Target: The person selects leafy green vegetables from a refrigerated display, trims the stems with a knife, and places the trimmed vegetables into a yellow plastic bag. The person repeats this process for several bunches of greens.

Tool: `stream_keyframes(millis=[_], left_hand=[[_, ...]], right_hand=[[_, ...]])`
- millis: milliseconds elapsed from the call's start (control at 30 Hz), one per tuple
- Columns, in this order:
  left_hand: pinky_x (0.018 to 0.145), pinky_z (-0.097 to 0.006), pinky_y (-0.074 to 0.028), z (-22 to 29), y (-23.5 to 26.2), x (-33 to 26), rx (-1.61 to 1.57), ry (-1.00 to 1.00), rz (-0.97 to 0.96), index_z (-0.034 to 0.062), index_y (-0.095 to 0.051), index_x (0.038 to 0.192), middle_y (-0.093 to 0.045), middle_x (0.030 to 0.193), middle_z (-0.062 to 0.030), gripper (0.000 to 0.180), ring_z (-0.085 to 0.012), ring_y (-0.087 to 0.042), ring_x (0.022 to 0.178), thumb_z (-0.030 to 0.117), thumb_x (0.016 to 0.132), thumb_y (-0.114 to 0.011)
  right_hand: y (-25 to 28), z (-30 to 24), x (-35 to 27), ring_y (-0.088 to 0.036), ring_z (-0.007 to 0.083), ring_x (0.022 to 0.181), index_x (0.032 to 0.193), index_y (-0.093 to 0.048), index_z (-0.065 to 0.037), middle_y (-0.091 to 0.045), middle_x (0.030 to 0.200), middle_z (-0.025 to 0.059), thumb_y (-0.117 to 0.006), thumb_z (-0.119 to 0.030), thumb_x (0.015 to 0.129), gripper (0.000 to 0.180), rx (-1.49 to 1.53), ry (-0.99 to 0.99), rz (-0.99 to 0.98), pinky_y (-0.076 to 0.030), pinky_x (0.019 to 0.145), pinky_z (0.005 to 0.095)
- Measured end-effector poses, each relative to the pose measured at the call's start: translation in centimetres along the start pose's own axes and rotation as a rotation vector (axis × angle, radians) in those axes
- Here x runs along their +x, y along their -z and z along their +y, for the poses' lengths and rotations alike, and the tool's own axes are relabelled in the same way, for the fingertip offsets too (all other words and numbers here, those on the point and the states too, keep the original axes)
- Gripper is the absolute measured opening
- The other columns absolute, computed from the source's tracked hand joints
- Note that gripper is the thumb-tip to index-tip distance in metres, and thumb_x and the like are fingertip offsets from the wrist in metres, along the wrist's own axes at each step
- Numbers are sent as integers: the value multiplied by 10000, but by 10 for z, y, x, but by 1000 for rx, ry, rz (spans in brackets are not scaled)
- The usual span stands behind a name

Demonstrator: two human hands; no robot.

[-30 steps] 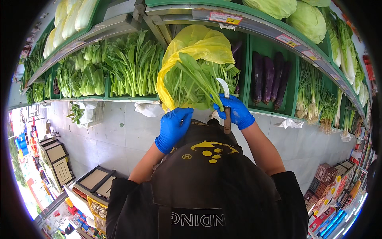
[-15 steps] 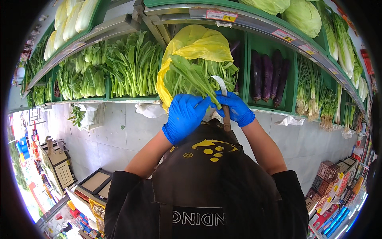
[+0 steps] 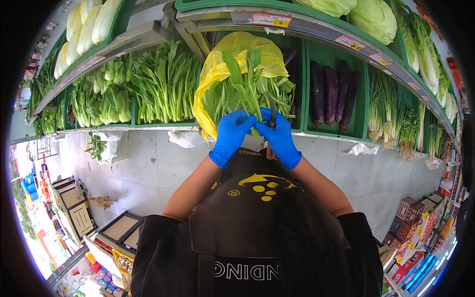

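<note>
Both my hands wear blue gloves and meet in front of the apron. My left hand (image 3: 231, 137) is closed around the stem ends of leafy greens (image 3: 242, 91), whose leaves point up and away. Close against it, my right hand (image 3: 278, 138) grips a sickle-like curved knife (image 3: 272, 105); the blade rises above the fingers and the brown handle shows below them. The right thumb and fingertips reach to the stems, and whether the blade touches them I cannot tell. Beyond the hands, more cut greens (image 3: 216, 99) fill a yellow plastic bag (image 3: 207, 74) lying open on the shelf.
Green crates hold bok choy (image 3: 111, 99), long-stemmed greens (image 3: 166, 89), eggplants (image 3: 330, 94) and spring onions (image 3: 378, 109). An upper shelf rail (image 3: 307, 29) crosses above. A white basket (image 3: 116, 146) with scraps stands on the tiled floor at left. A small tan animal-like shape (image 3: 102, 201) is on the floor.
The greens in my left hand have swung from leaning left to nearly upright. My right hand has come in and lower, and the blade has turned edge-on. The tan shape has moved right.
</note>
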State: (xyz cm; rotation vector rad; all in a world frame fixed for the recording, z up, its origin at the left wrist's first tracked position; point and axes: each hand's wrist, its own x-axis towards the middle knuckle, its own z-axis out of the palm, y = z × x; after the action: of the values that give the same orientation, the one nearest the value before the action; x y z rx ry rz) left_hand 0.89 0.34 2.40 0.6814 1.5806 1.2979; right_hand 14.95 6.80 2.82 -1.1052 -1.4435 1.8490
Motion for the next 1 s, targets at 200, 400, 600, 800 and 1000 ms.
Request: stream_keyframes(millis=[200,400,600,800,1000], left_hand=[[603,-243,-492,-3,0,1,-131,-11,-43,-40,-648,911,-653,769,-73,125,-127,-605,647,75,864,-658],[612,-243,-492,-3,3,4,-143,27,-57,-43,-650,929,-656,790,-81,140,-132,-612,663,83,867,-656],[624,-256,-487,3,8,3,-153,61,-61,-32,-651,920,-651,785,-75,174,-137,-611,677,129,860,-676],[964,-486,-362,40,18,-19,1016,-752,169,113,-573,1173,-572,1100,-110,414,-302,-538,1084,199,785,-685],[850,-460,-441,51,20,0,1043,-644,-265,82,-553,1160,-574,1031,-152,387,-335,-573,981,203,812,-670]], right_hand=[[1,11,2,-539,84,744,1164,-587,-7,-644,975,34,-721,-75,795,398,1,46,36,-476,661,237],[2,11,4,-535,79,728,1167,-586,-7,-632,927,36,-719,-69,796,399,27,19,20,-474,650,233],[0,2,3,-534,77,699,1133,-593,-4,-617,874,36,-701,-46,806,347,43,8,19,-470,613,233],[10,-10,2,-538,76,637,1101,-589,-7,-596,838,41,-684,-39,816,303,58,-36,-19,-455,557,221],[15,-43,1,-547,82,657,1151,-564,-28,-595,830,42,-660,-85,853,319,115,-36,-183,-459,561,231]])
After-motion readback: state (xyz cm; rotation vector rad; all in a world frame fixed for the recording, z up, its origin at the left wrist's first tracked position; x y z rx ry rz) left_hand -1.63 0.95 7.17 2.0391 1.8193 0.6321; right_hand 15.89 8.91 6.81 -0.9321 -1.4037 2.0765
